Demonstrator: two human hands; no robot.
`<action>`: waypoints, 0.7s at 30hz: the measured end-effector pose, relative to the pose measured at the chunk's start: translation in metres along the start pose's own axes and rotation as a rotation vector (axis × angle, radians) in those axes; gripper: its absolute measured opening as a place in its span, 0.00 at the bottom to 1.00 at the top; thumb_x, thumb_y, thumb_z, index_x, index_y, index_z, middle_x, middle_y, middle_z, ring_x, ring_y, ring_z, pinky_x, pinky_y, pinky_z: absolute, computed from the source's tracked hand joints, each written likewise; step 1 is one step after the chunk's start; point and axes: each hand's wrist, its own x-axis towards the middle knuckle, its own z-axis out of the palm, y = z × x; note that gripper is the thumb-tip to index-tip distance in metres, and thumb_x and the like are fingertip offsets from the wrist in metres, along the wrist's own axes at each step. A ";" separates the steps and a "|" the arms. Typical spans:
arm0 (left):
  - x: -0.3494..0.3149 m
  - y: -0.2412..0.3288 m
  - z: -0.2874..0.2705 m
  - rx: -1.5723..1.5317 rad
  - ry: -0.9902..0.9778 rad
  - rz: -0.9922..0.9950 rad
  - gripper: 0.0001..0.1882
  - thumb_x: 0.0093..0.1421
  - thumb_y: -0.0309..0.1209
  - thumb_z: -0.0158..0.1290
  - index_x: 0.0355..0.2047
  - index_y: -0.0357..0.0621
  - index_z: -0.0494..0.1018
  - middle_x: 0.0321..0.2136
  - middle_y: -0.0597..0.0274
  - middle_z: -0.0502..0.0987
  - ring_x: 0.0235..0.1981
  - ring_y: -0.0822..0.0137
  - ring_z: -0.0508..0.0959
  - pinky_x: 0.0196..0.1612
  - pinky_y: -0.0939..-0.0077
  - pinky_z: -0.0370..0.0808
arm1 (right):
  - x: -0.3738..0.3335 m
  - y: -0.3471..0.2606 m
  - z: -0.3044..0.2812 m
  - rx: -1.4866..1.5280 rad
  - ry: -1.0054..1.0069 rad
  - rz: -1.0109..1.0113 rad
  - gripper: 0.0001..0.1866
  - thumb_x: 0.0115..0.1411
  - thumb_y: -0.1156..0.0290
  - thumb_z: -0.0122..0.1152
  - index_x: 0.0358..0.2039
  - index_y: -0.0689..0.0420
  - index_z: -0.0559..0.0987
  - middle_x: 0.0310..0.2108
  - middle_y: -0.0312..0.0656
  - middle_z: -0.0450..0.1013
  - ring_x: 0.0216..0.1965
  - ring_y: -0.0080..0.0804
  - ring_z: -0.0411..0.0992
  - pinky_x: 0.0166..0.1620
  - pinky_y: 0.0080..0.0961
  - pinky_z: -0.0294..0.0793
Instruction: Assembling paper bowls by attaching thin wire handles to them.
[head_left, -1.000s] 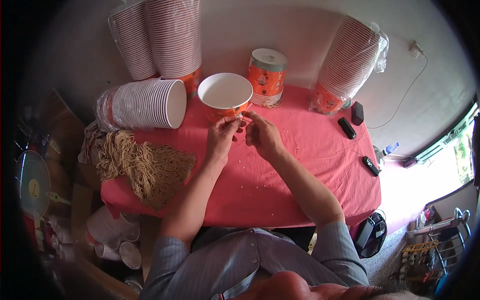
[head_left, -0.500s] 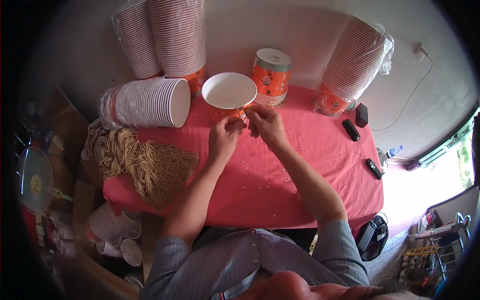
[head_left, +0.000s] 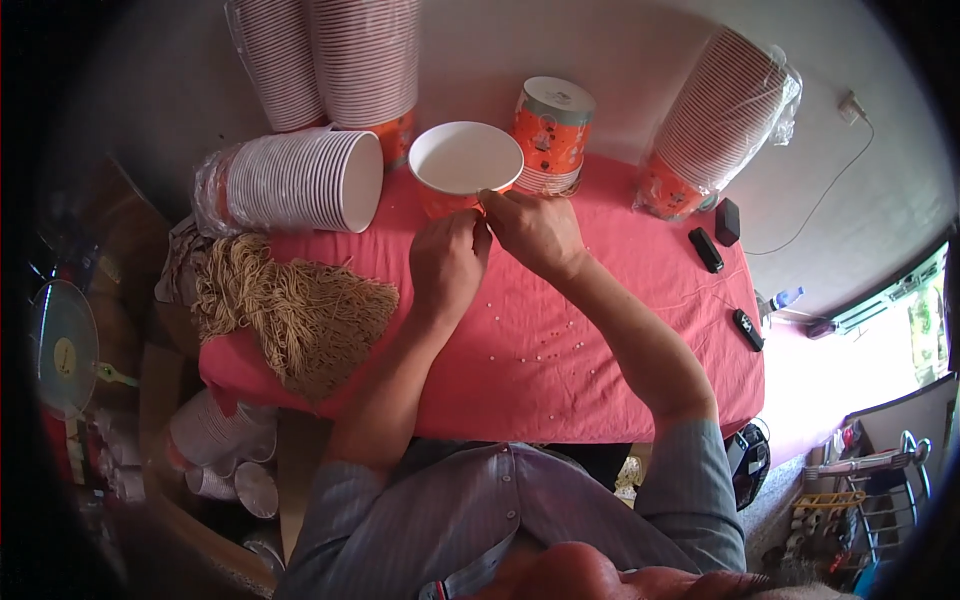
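Note:
My left hand (head_left: 447,262) and my right hand (head_left: 538,232) meet at the near side of a white-rimmed orange paper bucket (head_left: 466,128). Both are closed, fingertips pinched together on what looks like a thin cord, mostly hidden by the fingers now. The bucket stands upright with its open top showing a white inside. To the left of my left forearm, a heap of tan cords (head_left: 315,330) spreads over the red cloth. Behind my right hand, another orange bucket (head_left: 553,135) stands upside down, with cord near its lower rim.
Stacked paper buckets in clear plastic lie at left (head_left: 290,185) and stand at back left (head_left: 365,65) and at right (head_left: 715,110). Small beads (head_left: 545,358) dot the red cloth (head_left: 480,400). Several small black devices (head_left: 706,250) sit along the right edge.
My hands have drawn closer together, fingers folding in over the thin cord that showed between them earlier. The whole view has shifted slightly, so the table things sit a little higher.

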 end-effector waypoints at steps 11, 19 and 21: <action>0.004 0.001 0.002 -0.246 0.090 -0.029 0.09 0.59 0.21 0.66 0.40 0.40 0.80 0.44 0.53 0.83 0.45 0.50 0.84 0.46 0.57 0.83 | -0.002 0.008 0.001 -0.103 -0.030 -0.064 0.05 0.65 0.69 0.64 0.41 0.49 0.80 0.26 0.39 0.81 0.25 0.38 0.83 0.22 0.38 0.79; 0.001 0.002 0.008 -0.417 0.018 -0.196 0.09 0.61 0.19 0.64 0.42 0.40 0.80 0.39 0.53 0.84 0.39 0.50 0.86 0.44 0.59 0.84 | -0.008 0.006 -0.002 -0.044 -0.012 -0.028 0.07 0.65 0.69 0.64 0.44 0.49 0.80 0.25 0.39 0.81 0.25 0.40 0.84 0.23 0.40 0.78; 0.000 0.002 0.009 -0.441 -0.004 -0.243 0.09 0.62 0.19 0.64 0.42 0.41 0.81 0.39 0.53 0.84 0.39 0.50 0.86 0.44 0.59 0.85 | -0.009 0.005 -0.004 -0.052 -0.026 -0.005 0.08 0.65 0.70 0.63 0.44 0.49 0.79 0.25 0.39 0.81 0.25 0.41 0.84 0.23 0.40 0.78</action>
